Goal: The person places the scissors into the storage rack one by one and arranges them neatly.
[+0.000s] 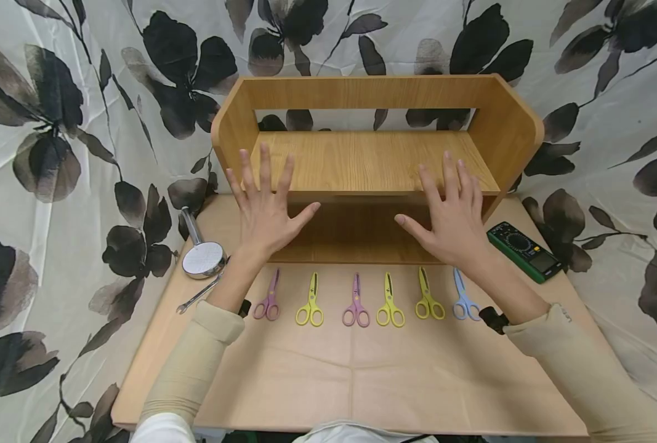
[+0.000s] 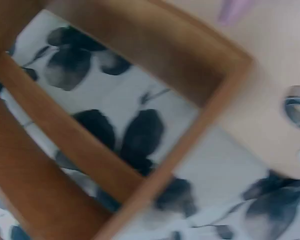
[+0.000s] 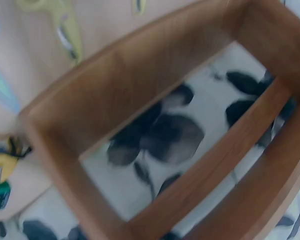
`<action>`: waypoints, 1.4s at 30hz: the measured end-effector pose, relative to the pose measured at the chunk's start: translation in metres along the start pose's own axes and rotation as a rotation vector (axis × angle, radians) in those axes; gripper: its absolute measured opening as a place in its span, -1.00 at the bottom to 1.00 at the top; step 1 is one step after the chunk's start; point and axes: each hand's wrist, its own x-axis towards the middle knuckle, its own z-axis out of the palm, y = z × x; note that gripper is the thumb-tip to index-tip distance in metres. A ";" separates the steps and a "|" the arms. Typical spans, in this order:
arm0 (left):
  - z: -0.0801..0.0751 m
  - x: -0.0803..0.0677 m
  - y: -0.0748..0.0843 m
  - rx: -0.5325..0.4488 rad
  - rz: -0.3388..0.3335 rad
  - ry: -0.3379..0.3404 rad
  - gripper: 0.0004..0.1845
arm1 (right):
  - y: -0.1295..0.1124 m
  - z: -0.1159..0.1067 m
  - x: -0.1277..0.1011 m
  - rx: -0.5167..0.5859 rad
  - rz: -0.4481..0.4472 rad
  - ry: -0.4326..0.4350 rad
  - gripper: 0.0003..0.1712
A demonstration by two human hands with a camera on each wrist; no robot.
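Head view: left hand (image 1: 264,209) and right hand (image 1: 452,215) hover with fingers spread, holding nothing, over the front edge of the wooden shelf (image 1: 372,160); six scissors (image 1: 356,301) lie in a row on the counter (image 1: 361,381) just before it, apparently laid out for sorting. Left wrist view: blurred, shelf frame (image 2: 140,125) against floral cloth (image 2: 115,105). Right wrist view: shelf frame (image 3: 115,95), a yellow scissors (image 3: 65,27) near.

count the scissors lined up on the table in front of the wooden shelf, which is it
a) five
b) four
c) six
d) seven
c: the head view shows six scissors in one row on the table, in front of the wooden shelf: purple, yellow, pink, yellow, yellow, blue from left to right.
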 end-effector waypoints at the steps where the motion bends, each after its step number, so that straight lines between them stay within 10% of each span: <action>1: 0.001 -0.005 -0.006 -0.013 -0.025 0.052 0.13 | -0.005 0.004 -0.001 0.032 -0.020 0.015 0.09; 6: 0.008 -0.033 -0.042 -0.267 -0.210 0.154 0.36 | -0.043 0.027 -0.011 0.266 -0.090 0.072 -0.12; 13: 0.029 -0.062 -0.081 -0.898 -0.526 -0.057 0.42 | -0.108 0.072 -0.022 0.636 -0.122 -0.008 -0.34; 18: 0.038 -0.074 -0.090 -1.151 -0.654 -0.246 0.20 | -0.150 0.107 -0.028 0.804 -0.071 -0.186 -0.42; 32: 0.036 -0.080 -0.088 -1.084 -0.666 -0.443 -0.31 | -0.216 0.193 -0.046 0.965 0.209 -0.496 -0.42; 42: 0.070 -0.101 -0.106 -1.134 -0.815 -0.477 -0.25 | -0.228 0.215 -0.046 0.744 0.234 -0.503 -0.40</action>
